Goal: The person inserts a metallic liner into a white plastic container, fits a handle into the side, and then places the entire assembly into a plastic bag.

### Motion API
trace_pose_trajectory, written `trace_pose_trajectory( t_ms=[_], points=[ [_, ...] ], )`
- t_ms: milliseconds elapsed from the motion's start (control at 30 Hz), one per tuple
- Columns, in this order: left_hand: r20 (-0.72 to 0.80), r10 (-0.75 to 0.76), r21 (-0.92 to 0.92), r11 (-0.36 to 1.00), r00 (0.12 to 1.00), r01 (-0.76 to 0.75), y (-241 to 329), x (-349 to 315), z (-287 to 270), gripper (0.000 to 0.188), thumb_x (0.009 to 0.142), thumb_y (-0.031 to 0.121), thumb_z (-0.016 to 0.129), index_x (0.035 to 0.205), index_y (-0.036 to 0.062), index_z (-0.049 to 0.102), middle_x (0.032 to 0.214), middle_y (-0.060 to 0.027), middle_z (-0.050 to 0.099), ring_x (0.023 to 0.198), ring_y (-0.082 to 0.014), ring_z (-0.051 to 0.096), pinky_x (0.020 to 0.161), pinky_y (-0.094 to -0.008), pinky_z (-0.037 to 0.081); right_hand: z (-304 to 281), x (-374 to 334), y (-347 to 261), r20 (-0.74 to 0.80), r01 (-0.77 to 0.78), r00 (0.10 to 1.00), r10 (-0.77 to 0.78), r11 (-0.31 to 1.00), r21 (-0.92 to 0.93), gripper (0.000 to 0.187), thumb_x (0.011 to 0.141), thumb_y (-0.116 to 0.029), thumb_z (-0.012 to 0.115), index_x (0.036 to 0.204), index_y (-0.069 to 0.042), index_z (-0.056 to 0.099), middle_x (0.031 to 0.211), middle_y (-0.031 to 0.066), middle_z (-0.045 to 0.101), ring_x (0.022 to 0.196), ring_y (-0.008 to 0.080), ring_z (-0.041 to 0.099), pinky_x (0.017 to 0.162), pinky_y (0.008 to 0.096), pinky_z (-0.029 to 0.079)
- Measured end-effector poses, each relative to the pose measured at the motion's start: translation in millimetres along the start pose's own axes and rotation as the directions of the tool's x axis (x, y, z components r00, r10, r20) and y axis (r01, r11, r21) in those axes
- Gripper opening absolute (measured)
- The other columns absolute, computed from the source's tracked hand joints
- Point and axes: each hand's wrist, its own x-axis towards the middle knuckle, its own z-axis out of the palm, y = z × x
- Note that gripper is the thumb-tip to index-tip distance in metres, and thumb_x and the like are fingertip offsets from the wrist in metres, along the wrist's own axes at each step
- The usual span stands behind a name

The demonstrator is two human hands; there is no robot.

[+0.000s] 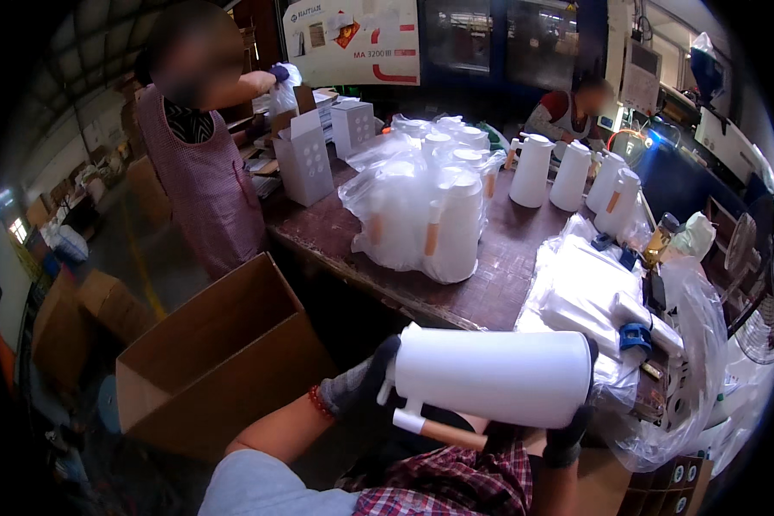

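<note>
A white jug (494, 377) with a wood-coloured handle (443, 433) lies on its side in front of me, held between both hands. My left hand (361, 380), in a grey and black glove, grips the lid and spout end. Around the base end closes my dark-gloved right hand (568, 437), its fingers partly hidden by the jug. Beyond, on the brown table (503, 275), stand several similar jugs in clear plastic bags (417, 215). Farther right are several unbagged white jugs (569, 178) standing upright. Flat clear plastic bags (576, 275) lie in a pile at the table's right.
A large open carton (224, 353) stands at the left, below the table edge. Beside it a co-worker in a checked apron (202, 172) handles plastic near a white box (305, 163). Another person (568, 116) is at the far right. A blue roll-like object (635, 337) lies on the bags.
</note>
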Motion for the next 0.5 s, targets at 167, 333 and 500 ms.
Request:
trace_pose_trajectory(
  t_ms=[167,333,500],
  points=[
    [-0.056,0.147,0.218,0.967,0.988,-0.132,3,-23,18,0.087,0.085,0.05,0.067,0.15,0.0102,0.026,0.142,-0.0131,0.041,0.13,-0.0253,0.042,0.109,-0.0395,0.035,18,-2,-45,0.122,0.224,0.975,-0.188,0.848,-0.481,0.06,0.099,-0.043,0.039,0.14,0.001,0.039,0.136,0.0145,0.049,0.125,0.0274,0.047,0.106,0.0406,0.036],
    [0.555,0.567,0.721,0.037,0.609,-0.692,68,-26,88,0.078,0.075,0.038,0.079,0.141,0.0126,0.047,0.139,-0.0177,0.042,0.132,-0.0376,0.038,0.111,-0.0519,0.028,10,-4,-3,0.163,-0.064,0.982,0.099,0.976,-0.209,0.048,0.104,-0.034,0.035,0.135,0.001,0.045,0.13,0.0138,0.055,0.12,0.0256,0.052,0.103,0.0397,0.04],
    [0.052,0.718,0.76,0.422,0.694,-0.494,11,0,33,0.079,0.087,0.053,0.06,0.142,0.0013,0.037,0.136,-0.0199,0.045,0.128,-0.0315,0.043,0.11,-0.044,0.031,-12,-17,14,-0.071,0.055,0.995,-0.065,0.988,-0.143,0.053,0.1,-0.037,0.043,0.138,0.0,0.044,0.136,0.0158,0.05,0.124,0.028,0.048,0.104,0.0438,0.039]
  ],
)
